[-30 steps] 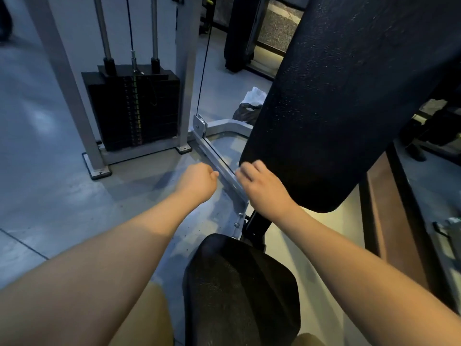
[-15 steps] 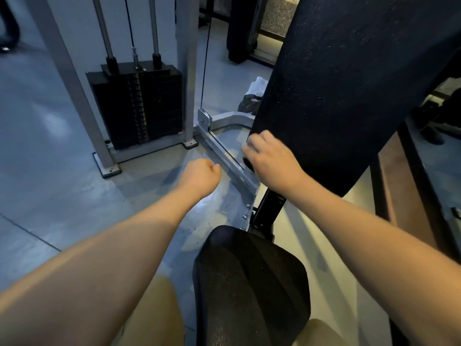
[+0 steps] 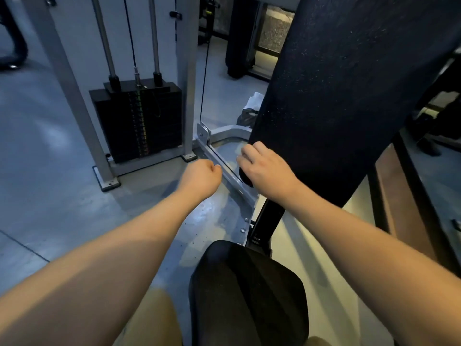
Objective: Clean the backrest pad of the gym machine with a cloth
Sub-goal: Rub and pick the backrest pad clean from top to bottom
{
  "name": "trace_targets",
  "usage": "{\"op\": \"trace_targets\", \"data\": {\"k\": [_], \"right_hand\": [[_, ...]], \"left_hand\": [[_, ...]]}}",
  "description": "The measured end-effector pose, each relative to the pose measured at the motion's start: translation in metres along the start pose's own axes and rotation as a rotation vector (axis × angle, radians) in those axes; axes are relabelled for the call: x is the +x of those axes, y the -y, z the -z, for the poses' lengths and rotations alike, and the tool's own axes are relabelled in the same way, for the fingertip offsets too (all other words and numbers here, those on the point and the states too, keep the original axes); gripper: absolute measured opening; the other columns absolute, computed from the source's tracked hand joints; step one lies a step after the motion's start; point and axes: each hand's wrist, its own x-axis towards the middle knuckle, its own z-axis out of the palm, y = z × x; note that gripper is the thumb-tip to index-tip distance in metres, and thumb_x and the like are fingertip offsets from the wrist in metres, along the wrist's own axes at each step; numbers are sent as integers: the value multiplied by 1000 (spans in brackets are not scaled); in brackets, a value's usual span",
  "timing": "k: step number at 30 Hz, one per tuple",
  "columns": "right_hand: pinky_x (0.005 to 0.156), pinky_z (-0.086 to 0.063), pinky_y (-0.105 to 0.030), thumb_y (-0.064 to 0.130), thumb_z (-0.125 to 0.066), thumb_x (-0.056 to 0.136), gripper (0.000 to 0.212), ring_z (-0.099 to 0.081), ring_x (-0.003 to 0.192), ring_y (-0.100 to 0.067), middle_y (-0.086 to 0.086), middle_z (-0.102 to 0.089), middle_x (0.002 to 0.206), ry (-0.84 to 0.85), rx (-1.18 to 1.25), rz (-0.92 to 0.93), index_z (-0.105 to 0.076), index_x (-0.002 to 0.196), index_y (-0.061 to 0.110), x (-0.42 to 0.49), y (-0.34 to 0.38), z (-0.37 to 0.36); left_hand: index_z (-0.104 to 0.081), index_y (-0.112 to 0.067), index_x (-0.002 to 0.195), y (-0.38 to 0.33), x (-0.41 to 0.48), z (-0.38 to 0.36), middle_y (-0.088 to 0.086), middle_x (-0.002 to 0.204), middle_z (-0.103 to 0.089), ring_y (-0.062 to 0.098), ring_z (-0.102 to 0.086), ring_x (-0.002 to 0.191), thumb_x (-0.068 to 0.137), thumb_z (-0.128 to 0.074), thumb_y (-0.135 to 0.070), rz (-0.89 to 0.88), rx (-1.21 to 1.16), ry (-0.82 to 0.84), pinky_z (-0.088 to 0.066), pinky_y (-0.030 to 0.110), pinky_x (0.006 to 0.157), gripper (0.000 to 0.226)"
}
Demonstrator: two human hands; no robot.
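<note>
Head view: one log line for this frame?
right hand rests on backrest pad lower corner | left hand fisted, apart | cloth not visible

The tall black padded backrest (image 3: 336, 96) is flecked with fine pale specks; the black padded seat (image 3: 249, 295) is plain. The black weight stack (image 3: 159, 121) bears a strip of labels running green to orange, between pale grey metal posts (image 3: 185, 71) on a blue-grey floor (image 3: 50, 183).

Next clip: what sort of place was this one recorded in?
Most likely a gym: a cable machine's black weight stack, a tall backrest pad, and a black seat pad below it.
</note>
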Motion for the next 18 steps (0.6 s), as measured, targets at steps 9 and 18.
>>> {"op": "trace_targets", "data": {"k": [9, 18], "right_hand": [[83, -48, -42, -13, -54, 87, 35, -50, 94, -34, -19, -61, 110, -315, 30, -275, -63, 120, -5, 20, -28, 1], [83, -44, -35, -4, -59, 83, 33, -50, 93, -28, -12, -57, 104, 2, 127, -57, -64, 116, -1, -46, 25, -29]], "left_hand": [[-56, 1, 75, -4, 9, 1, 22, 83, -66, 27, -51, 64, 98, -46, -28, -23, -20, -27, -53, 42, 68, 38], [-62, 5, 84, -12, -1, -5, 16, 80, -66, 29, -58, 68, 99, -47, -29, -33, 2, -1, -46, 32, 61, 39]]}}
